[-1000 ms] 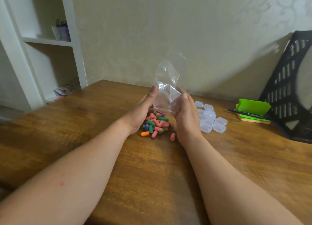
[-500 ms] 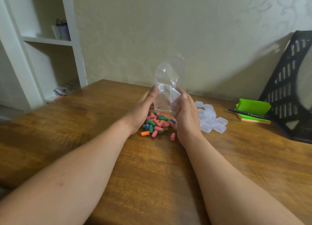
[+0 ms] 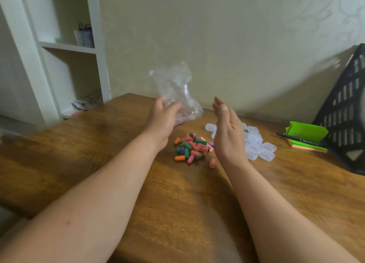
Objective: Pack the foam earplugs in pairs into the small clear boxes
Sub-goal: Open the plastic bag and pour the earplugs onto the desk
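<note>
Head view: near the middle of the frame the left hand (image 3: 165, 118) grips a crumpled clear bag (image 3: 175, 89). Its fingers and thumb are curled round the bag's lower part, and the rest of the bag stands up above the hand against the wall (image 3: 237, 45). The bag is blurred, so I cannot tell whether anything is inside.

Right of it the right hand (image 3: 227, 132) is raised edge-on above the table (image 3: 98, 154). Its fingers are straight and close together, and it holds nothing.

The earplugs (image 3: 192, 147) lie in a loose heap on the table, below the bag and between the two wrists. They are pink, green, orange, blue and purple. One pink plug (image 3: 212, 162) lies just apart at the heap's lower right.

The boxes (image 3: 258, 146) sit in a cluster right of the heap, near it, and the right hand partly hides them. Their lids look closed, and none shows a plug inside.

Further right lies a green notepad (image 3: 306, 133) with a black pen (image 3: 298, 141) across it. It sits just beside a black slotted tray (image 3: 347, 114) at the right edge of the frame.

A white shelf unit (image 3: 65, 45) fills the upper left, with a small bag (image 3: 85, 35) on one shelf.
</note>
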Tool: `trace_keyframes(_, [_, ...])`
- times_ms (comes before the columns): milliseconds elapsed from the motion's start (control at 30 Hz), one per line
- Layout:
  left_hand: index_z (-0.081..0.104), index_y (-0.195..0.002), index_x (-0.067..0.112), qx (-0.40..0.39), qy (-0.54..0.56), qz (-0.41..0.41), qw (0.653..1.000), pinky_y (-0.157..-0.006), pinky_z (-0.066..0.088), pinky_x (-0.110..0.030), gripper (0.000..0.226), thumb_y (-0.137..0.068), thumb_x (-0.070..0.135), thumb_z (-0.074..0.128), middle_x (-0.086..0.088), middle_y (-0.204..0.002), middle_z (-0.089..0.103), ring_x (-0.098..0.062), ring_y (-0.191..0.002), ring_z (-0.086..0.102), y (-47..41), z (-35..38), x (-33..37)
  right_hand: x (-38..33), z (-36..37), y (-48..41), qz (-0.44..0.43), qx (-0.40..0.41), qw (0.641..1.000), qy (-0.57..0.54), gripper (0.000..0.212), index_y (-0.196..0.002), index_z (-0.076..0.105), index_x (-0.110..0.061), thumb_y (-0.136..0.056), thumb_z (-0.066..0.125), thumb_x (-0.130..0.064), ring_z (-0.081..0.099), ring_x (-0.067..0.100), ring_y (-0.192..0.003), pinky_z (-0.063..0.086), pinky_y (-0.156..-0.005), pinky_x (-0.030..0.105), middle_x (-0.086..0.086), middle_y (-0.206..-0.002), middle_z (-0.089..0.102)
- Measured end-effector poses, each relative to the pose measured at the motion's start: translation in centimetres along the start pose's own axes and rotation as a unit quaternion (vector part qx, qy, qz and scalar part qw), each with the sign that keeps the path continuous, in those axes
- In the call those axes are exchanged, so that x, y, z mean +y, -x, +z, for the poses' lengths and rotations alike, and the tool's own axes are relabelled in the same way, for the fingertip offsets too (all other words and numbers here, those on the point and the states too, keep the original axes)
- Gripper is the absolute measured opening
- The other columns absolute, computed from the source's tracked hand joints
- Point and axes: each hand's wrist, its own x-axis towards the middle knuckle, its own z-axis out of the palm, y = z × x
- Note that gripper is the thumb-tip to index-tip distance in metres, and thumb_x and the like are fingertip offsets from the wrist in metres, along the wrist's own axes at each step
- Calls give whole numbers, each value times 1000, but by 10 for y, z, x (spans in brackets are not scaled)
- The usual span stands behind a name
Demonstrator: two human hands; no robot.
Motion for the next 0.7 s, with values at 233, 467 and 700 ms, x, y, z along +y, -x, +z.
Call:
trace_keyframes(233, [70,-117,14,136,-91,-84,983,-80,52,-35,23,-106,30,58,-8,-105,72,-25,-87,64,-28,-40,-18,17,-7,-3,68,59,994,66,50,-143,64,-22,-117,29,-46,64,14,-124,52,-107,40,-3,-128,71])
trace_keyframes(467, [68,-115,12,168,-111,-114,973,-61,51,-28,32,-108,42,59,-4,-94,73,-15,-72,68,-35,-42,-24,24,-6,-1,83,41,993,77,51,-137,66,-25,-114,28,-52,65,15,-121,53,-108,50,-5,-124,72])
trace_keyframes(700, [56,-142,15,227,-252,-41,940,-102,57,-46,43,-105,37,61,-11,-140,57,-31,-116,63,-22,-43,-21,23,-7,-1,86,44,992,77,40,-119,63,-31,-115,28,-51,66,15,-116,56,-101,46,-5,-118,72])
